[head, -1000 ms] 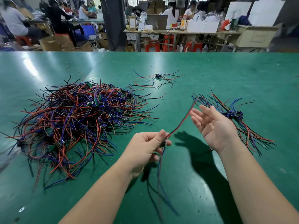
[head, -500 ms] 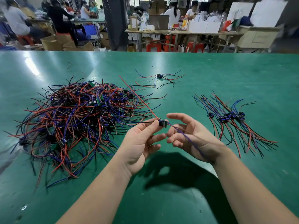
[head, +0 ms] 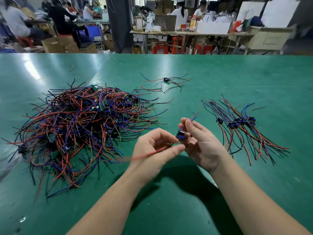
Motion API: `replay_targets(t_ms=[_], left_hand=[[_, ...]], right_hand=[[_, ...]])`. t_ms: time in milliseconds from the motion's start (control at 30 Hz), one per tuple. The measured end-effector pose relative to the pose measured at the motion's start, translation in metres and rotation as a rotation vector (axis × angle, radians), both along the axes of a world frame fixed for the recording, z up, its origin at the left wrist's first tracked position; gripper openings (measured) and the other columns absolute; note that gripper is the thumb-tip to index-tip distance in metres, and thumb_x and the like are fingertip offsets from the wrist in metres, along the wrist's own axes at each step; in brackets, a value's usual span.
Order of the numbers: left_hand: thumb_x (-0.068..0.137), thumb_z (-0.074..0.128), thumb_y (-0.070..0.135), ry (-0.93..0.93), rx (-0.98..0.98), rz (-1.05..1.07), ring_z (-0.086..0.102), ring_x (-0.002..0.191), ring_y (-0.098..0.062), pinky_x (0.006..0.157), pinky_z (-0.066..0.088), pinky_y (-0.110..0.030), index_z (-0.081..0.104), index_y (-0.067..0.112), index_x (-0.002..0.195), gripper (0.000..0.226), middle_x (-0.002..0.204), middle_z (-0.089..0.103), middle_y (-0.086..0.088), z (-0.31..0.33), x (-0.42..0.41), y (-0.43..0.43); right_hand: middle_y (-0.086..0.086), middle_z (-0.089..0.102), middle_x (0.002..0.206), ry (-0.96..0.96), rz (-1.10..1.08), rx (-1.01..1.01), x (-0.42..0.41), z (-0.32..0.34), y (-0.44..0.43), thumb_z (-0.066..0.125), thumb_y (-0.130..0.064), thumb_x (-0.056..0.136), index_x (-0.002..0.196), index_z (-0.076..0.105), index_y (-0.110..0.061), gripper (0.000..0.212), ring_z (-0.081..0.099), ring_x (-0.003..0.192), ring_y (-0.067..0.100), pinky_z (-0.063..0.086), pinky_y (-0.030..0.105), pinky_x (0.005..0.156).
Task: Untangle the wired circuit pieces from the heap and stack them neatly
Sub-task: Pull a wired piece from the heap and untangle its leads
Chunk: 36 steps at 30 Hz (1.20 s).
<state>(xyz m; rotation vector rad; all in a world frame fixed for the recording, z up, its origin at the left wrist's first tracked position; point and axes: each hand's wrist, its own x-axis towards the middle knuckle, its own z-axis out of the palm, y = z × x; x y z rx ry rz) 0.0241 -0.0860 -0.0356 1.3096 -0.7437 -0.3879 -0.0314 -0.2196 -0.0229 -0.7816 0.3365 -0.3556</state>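
both hands meet above the green table (head: pixel 237 73), between the heap (head: pixel 81 128) of tangled red, blue and black wired pieces on the left and the neat stack (head: pixel 240 126) on the right. the circuit piece (head: pixel 180 134), held in the left hand half a second ago, now sits against the right hand (head: pixel 201 143), whose curled fingers grip it with short wire ends poking up above the fingertips. the left hand (head: pixel 157 148) now pinches the piece's red wire (head: pixel 147 154) between thumb and forefinger. that wire, which earlier ran up and back over the heap, now trails out low to the left, blurred. heap and stack lie as before, and so does one lone piece (head: pixel 166 80) farther back.
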Motion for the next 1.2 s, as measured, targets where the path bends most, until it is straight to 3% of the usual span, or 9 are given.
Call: replay_targets(t_ms=[100, 200, 333, 433, 600, 733, 833, 967, 1200], left_hand=[[0.075, 0.057, -0.014, -0.156, 0.102, -0.146, 0.068, 0.087, -0.006, 0.077, 0.049, -0.017, 0.077, 0.02, 0.082, 0.04, 0.091, 0.075, 0.007, -0.001, -0.008, 0.002], [0.074, 0.033, -0.026, -0.053, 0.123, -0.138, 0.071, 0.09, -0.01, 0.069, 0.054, -0.019, 0.074, 0.014, 0.076, 0.058, 0.095, 0.075, 0.009, 0.001, -0.006, 0.003], [0.086, 0.065, 0.008, 0.208, 0.112, -0.031, 0.071, 0.067, -0.02, 0.061, 0.057, -0.026, 0.066, 0.011, 0.089, 0.005, 0.08, 0.075, -0.005, 0.007, -0.001, 0.0], [0.057, 0.081, 0.035, 0.168, 0.159, 0.056, 0.065, 0.063, -0.022, 0.065, 0.054, -0.035, 0.068, 0.011, 0.086, 0.04, 0.071, 0.071, -0.009, -0.003, -0.005, -0.004], [0.059, 0.082, 0.046, -0.034, 0.342, 0.246, 0.065, 0.058, -0.016, 0.063, 0.055, -0.036, 0.07, 0.018, 0.072, 0.034, 0.061, 0.069, -0.002, -0.014, -0.006, -0.007], [0.067, 0.083, 0.04, -0.229, 0.411, 0.348, 0.06, 0.054, 0.006, 0.057, 0.045, -0.01, 0.075, 0.025, 0.08, 0.021, 0.064, 0.069, 0.016, -0.016, -0.001, -0.003], [0.072, 0.073, 0.037, -0.328, 0.387, 0.311, 0.052, 0.05, 0.006, 0.053, 0.041, -0.012, 0.075, 0.024, 0.076, 0.014, 0.057, 0.064, 0.013, -0.016, -0.003, -0.003], [0.075, 0.069, 0.028, -0.027, 0.327, 0.095, 0.056, 0.058, -0.011, 0.059, 0.049, -0.028, 0.073, 0.015, 0.069, 0.015, 0.066, 0.07, -0.009, -0.009, -0.003, -0.007], [0.085, 0.067, 0.006, 0.288, 0.412, -0.276, 0.064, 0.056, -0.017, 0.054, 0.054, -0.022, 0.071, 0.009, 0.068, 0.018, 0.068, 0.069, -0.01, -0.005, -0.009, -0.005]], right_hand=[[-0.003, 0.068, 0.064, 0.017, -0.064, -0.017, -0.005, 0.005, -0.012, 0.063, -0.018, 0.068, 0.065, 0.077, -0.018, 0.014, 0.055, 0.046, 0.001, 0.043, 0.011, 0.044], [-0.004, 0.068, 0.065, -0.022, -0.048, -0.047, -0.011, 0.008, -0.022, 0.061, -0.017, 0.07, 0.07, 0.078, -0.018, 0.017, 0.057, 0.049, 0.002, 0.047, 0.014, 0.046], [0.0, 0.07, 0.07, -0.002, 0.03, -0.241, -0.012, 0.006, -0.021, 0.065, -0.014, 0.069, 0.082, 0.078, -0.017, 0.019, 0.05, 0.046, 0.003, 0.043, 0.013, 0.047], [0.009, 0.071, 0.072, 0.042, 0.033, -0.391, -0.007, 0.001, -0.01, 0.07, -0.012, 0.064, 0.091, 0.071, -0.01, 0.027, 0.049, 0.046, 0.005, 0.037, 0.013, 0.047], [0.008, 0.074, 0.073, 0.2, -0.075, -0.613, -0.002, -0.003, 0.001, 0.07, 0.0, 0.078, 0.083, 0.067, -0.01, 0.011, 0.057, 0.056, 0.008, 0.039, 0.018, 0.055], [0.012, 0.072, 0.071, 0.23, -0.076, -0.591, -0.003, -0.004, 0.004, 0.068, 0.002, 0.078, 0.074, 0.067, -0.008, 0.011, 0.055, 0.053, 0.01, 0.041, 0.017, 0.051], [0.014, 0.069, 0.067, 0.215, -0.048, -0.469, -0.003, -0.002, 0.004, 0.065, 0.007, 0.079, 0.074, 0.064, -0.002, 0.011, 0.054, 0.048, 0.012, 0.043, 0.015, 0.047], [0.009, 0.07, 0.065, 0.228, -0.034, -0.378, -0.004, 0.001, -0.003, 0.065, 0.007, 0.078, 0.077, 0.063, -0.004, 0.01, 0.057, 0.048, 0.009, 0.044, 0.013, 0.047], [0.007, 0.071, 0.067, 0.136, -0.105, -0.129, -0.015, 0.014, -0.034, 0.064, -0.001, 0.063, 0.08, 0.061, -0.005, 0.018, 0.072, 0.064, 0.018, 0.052, 0.014, 0.048]])
